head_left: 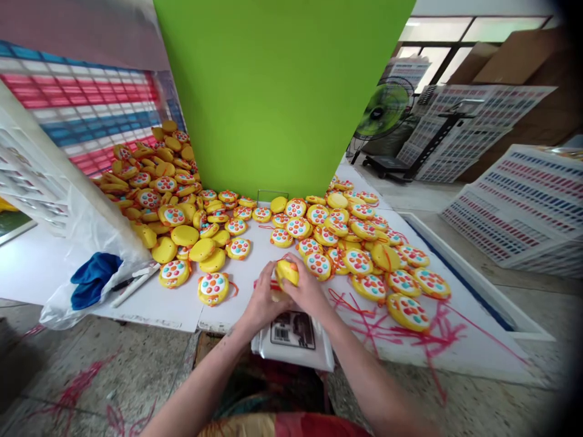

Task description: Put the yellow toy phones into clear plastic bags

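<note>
Close to the table's near edge, my left hand (263, 300) and my right hand (304, 284) meet around one yellow round toy (288, 273). Its plain yellow side faces up and a bit of orange cord shows on it. The right fingers wrap over its right side, while the left fingers are closed against its left side. Something pink shows beside the left fingers, partly hidden. Below my wrists lies a stack of clear plastic bags (294, 343) with a printed label. A single toy with coloured dots (213, 287) lies to the left.
Piles of similar yellow toys spread left (184, 235) and right (357, 261). Pink strings (410, 331) lie at the right front. A green board (282, 97) stands behind. At left are a white crate (40, 158), a blue cloth (93, 279) and a white marker (135, 285).
</note>
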The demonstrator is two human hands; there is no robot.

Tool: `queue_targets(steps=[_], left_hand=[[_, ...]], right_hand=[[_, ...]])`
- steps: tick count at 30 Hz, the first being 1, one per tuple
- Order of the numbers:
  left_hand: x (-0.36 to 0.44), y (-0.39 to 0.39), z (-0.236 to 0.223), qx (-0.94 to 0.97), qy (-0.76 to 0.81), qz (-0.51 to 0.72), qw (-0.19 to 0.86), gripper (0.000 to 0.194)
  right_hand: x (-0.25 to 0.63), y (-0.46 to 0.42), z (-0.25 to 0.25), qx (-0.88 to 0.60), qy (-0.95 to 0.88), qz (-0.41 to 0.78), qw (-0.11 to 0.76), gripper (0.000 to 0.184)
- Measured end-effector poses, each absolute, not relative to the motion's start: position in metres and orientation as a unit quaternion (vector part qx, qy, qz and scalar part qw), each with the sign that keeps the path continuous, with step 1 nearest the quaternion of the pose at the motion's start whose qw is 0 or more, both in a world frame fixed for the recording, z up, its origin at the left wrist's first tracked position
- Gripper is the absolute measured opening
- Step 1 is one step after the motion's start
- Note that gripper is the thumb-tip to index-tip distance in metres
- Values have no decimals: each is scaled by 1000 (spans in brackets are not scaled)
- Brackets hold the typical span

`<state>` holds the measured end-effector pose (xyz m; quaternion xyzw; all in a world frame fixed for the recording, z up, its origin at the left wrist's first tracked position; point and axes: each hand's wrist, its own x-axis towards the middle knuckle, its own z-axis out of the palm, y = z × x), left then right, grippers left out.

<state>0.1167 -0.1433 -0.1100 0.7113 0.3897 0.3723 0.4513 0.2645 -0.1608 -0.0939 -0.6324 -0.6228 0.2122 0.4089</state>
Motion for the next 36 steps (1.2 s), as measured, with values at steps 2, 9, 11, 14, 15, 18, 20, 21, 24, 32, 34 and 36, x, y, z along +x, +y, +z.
queue_targets(steps=[2, 9, 11, 14, 15, 18, 20, 21, 24, 32, 34, 36], left_hand=[[120, -145, -114, 737, 337, 392, 436, 98], [117, -149, -129, 710, 298, 375, 516, 99], [118, -149, -130, 692, 306, 392, 524, 93], [121, -149, -131, 688, 333, 407, 501, 90], [123, -150, -131, 691, 340, 407, 491, 88], [125, -152, -131, 710, 346, 399, 466, 79], [125, -153, -130, 723, 341, 398, 450, 77], [125, -154, -130, 726, 338, 398, 447, 78], [123, -154, -129, 721, 333, 397, 461, 79], [120, -153, -124, 683, 324, 406, 513, 75], [119, -153, -123, 678, 326, 410, 516, 74], [119, -153, -122, 669, 318, 413, 530, 74]], right_hand=[[256, -176, -92, -592, -618, 292, 427, 69], [259, -192, -94, -471, -646, 453, 395, 57], [258, -191, -95, -463, -656, 447, 395, 56], [252, -188, -98, -467, -666, 421, 401, 57], [250, -187, -99, -468, -668, 414, 404, 56], [245, -187, -101, -477, -660, 388, 431, 50], [242, -187, -101, -488, -642, 368, 463, 42], [242, -187, -101, -492, -633, 363, 476, 39], [245, -189, -101, -480, -627, 389, 474, 37], [244, -187, -100, -484, -612, 402, 480, 32], [242, -187, -100, -489, -611, 391, 483, 30], [245, -187, -100, -478, -627, 405, 464, 34]])
